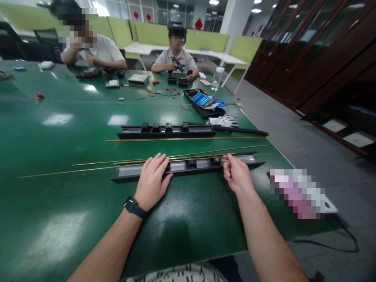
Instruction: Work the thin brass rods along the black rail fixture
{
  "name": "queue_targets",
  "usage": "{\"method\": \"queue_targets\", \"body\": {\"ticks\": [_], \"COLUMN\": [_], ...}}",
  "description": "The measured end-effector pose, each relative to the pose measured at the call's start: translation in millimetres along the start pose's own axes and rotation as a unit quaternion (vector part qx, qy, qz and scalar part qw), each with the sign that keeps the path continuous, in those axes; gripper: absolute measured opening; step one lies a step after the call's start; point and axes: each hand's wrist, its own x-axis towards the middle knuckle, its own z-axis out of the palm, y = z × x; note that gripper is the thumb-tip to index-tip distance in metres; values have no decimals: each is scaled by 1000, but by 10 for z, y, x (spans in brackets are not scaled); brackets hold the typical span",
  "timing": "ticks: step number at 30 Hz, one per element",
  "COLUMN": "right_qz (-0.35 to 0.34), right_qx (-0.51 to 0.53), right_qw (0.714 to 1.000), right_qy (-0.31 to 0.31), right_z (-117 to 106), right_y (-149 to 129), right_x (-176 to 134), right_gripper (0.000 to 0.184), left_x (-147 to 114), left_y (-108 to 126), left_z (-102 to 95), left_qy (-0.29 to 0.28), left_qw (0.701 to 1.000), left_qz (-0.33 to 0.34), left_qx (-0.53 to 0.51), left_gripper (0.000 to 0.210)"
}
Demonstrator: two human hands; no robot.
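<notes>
A black channel rail [132,170] with a grey inner face lies across the table in front of me. Small black blocks [191,163] sit inside it. Thin brass-coloured rods [53,172] run lengthwise over the rail and past its left end. My left hand [154,178], wearing a watch, rests palm down on the rail, fingers stretched over the rods and thumb apart. At the rail's right part, my right hand [236,172] is closed in a pinch on a brass-coloured rod beside another black block [216,160]. The fingertips partly hide the rod there.
A second black rail [164,135] with several blocks lies beyond, with more rods before it. Behind are a black tray [205,111], white gloves [223,121] and a clear bottle [217,78]. Two people sit across the green table [73,227]. Its right edge slants near my right arm.
</notes>
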Motion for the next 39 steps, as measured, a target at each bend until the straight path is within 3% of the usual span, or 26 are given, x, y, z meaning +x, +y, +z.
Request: {"method": "queue_targets", "body": {"ticks": [8,13,18,23,28,33,39], "right_qz": [6,-2,10,-4,-2,-12,3], "right_qx": [-5,3,-6,4,-5,6,1], "right_qw": [1000,1000,999,1000,1000,1000,1000], "right_qy": [-25,-2,-36,1,-31,-4,-25], "right_z": [-5,9,26,26,10,-2,19], "right_y": [26,16,12,14,27,29,31], "right_x": [12,2,-17,-12,2,6,-11], "right_gripper": [33,32,33,32,34,33,34], "left_x": [6,-1,3,8,3,2,9], "left_y": [-3,-11,-9,-2,-9,-6,4], "left_z": [3,13,10,6,10,7,-9], "left_qy": [1,0,-5,-1,1,4,4], "left_qw": [1000,1000,1000,1000,1000,1000,1000], "left_qz": [-2,0,0,3,4,3,4], "left_qx": [-7,-6,-1,3,-5,-4,-1], "left_gripper": [52,52,51,51,54,53,52]}}
